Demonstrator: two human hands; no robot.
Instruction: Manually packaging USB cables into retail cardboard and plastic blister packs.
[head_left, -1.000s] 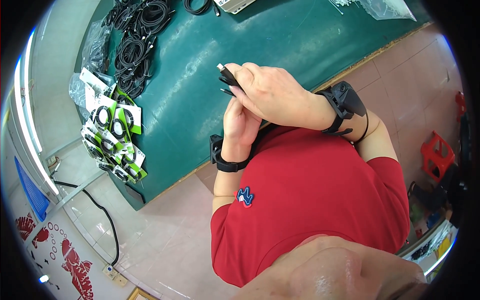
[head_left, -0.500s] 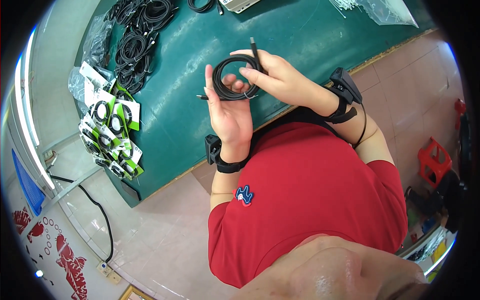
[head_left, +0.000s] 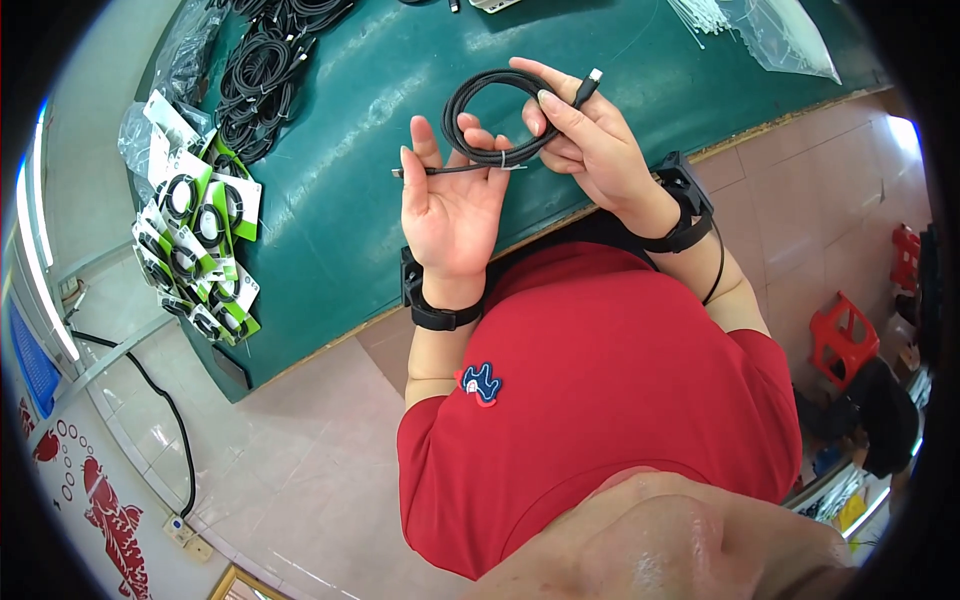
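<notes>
A black cable (head_left: 462, 91) is wound into a coil with a pale tie (head_left: 503, 160) round its lower side. My right hand (head_left: 600, 150) pinches the coil's right side between thumb and fingers. One plug with a bright metal tip (head_left: 591, 84) sticks out past those fingers at the upper right. My left hand (head_left: 455, 220) is palm up below the coil, its fingers apart. The cable's other end, a thin plug (head_left: 405, 172), runs across in front of the left fingers; whether it rests on them is hard to tell.
On the green table (head_left: 340, 230), packaged cables on white and green cards (head_left: 200, 240) are heaped at the left. Behind them lie bundled black cables (head_left: 260, 85). White zip ties (head_left: 700, 15) and a clear plastic bag (head_left: 790, 40) are at the far right. A red stool (head_left: 843, 335) stands beyond.
My right hand has moved right and turned, tilting the coil and its upper plug rightward. My left fingers have come away from the coil and spread out.
</notes>
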